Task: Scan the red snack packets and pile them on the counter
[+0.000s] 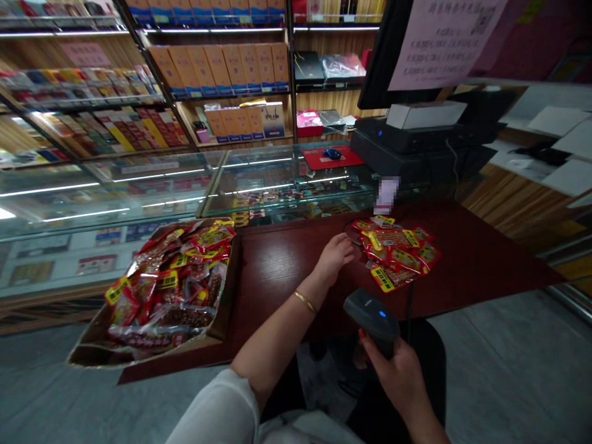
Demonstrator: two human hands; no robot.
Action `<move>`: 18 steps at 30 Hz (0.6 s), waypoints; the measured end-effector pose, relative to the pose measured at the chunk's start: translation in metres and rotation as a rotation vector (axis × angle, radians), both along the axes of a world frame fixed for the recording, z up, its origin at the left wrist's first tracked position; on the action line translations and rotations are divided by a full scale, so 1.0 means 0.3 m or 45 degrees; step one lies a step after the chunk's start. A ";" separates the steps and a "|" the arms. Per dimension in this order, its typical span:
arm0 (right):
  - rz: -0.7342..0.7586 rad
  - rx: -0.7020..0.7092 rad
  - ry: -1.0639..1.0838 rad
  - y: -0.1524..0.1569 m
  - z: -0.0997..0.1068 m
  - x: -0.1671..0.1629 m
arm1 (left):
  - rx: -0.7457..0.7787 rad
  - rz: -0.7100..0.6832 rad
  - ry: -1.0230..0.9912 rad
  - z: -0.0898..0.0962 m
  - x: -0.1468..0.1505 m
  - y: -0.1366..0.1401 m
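Note:
My right hand (393, 370) is wrapped round the handle of a dark barcode scanner (370, 314) with a small blue light on top. The scanner is tilted in front of the desk's near edge. My left hand (337, 254) reaches over the dark red desk (272, 259), its fingers loosely apart and nothing visible in them. Just right of its fingertips lies a loose pile of red and yellow snack packets (398, 250). To the left, an open cardboard box (231, 290) holds many similar packets (185, 265), some with brown contents showing through clear film.
A glass display counter (259, 166) runs behind the desk, bearing a red mat (319, 161) and a blue mouse (332, 153). A monitor (383, 55) stands above a black cash drawer (407, 148) at the right. Stocked shelves (217, 68) line the back. A scanner cable (409, 302) crosses the desk's edge.

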State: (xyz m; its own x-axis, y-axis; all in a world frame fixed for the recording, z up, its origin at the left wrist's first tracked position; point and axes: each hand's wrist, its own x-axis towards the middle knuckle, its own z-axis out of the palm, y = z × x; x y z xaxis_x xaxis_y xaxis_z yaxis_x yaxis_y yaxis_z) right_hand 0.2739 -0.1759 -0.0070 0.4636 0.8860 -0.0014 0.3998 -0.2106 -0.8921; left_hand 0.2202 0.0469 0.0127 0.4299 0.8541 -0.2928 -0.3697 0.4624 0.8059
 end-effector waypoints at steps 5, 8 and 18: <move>0.016 -0.246 0.028 0.015 -0.045 0.001 | 0.648 0.323 0.394 0.043 -0.428 -0.182; 0.086 -0.254 0.043 0.054 -0.067 -0.017 | 0.926 0.587 1.005 0.135 -0.749 -0.268; 0.180 -0.002 0.021 0.102 -0.051 -0.163 | 1.069 0.322 2.069 0.163 -1.069 -0.215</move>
